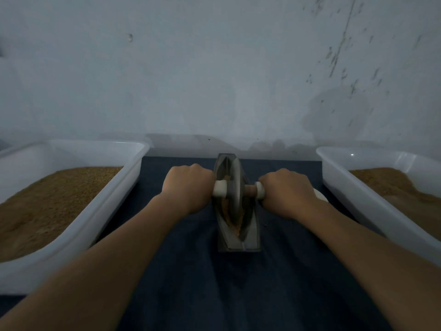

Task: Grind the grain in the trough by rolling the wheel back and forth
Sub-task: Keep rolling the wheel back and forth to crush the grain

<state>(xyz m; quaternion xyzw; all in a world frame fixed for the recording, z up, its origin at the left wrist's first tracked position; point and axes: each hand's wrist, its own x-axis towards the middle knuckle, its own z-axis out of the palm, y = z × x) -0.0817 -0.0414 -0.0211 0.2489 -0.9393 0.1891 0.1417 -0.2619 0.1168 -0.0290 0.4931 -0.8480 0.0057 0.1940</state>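
Both trays cut off by frame edges; handle ends hidden

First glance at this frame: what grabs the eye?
Dead centre, both hands grip the axle handles of a grey wheel standing in its trough on dark blue cloth: left hand, right hand. Brown ground grain lies in the groove. Two white tubs of brown grain flank it, left tub and right tub.
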